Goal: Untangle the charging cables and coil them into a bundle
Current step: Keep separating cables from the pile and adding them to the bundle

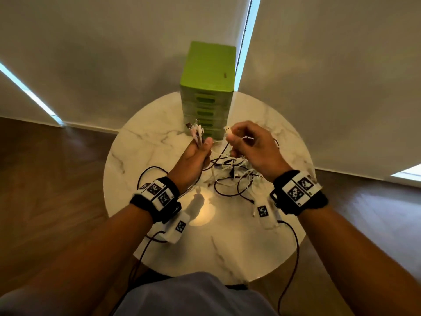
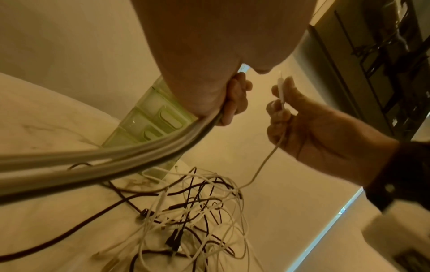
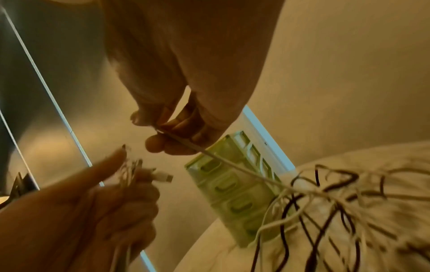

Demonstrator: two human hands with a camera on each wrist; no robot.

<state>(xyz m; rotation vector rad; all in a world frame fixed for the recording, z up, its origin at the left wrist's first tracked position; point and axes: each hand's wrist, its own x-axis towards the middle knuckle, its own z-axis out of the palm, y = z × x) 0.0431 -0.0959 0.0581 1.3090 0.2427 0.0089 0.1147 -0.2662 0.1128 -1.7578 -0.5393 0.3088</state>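
Note:
A tangle of white and dark charging cables point(image 1: 230, 176) lies on the round marble table point(image 1: 159, 142). My left hand point(image 1: 200, 151) is raised above it and grips a bunch of cable ends point(image 1: 196, 131), plugs pointing up; the gathered cables point(image 2: 116, 162) run down past the wrist. My right hand point(image 1: 246, 144) pinches the white plug point(image 1: 227, 131) of one white cable point(image 2: 263, 165), which trails down into the tangle point(image 2: 193, 208). In the right wrist view the pinched cable point(image 3: 232, 163) runs to the pile point(image 3: 337, 198), and the left hand point(image 3: 111, 198) holds its plugs point(image 3: 163, 177).
A green plastic drawer tower point(image 1: 208, 87) stands at the table's far edge, just behind both hands. Pale blinds or walls rise behind it, and dark wood floor point(image 1: 45, 179) surrounds the table. White tagged wrist modules point(image 1: 265, 212) and their dark leads hang near the table's front.

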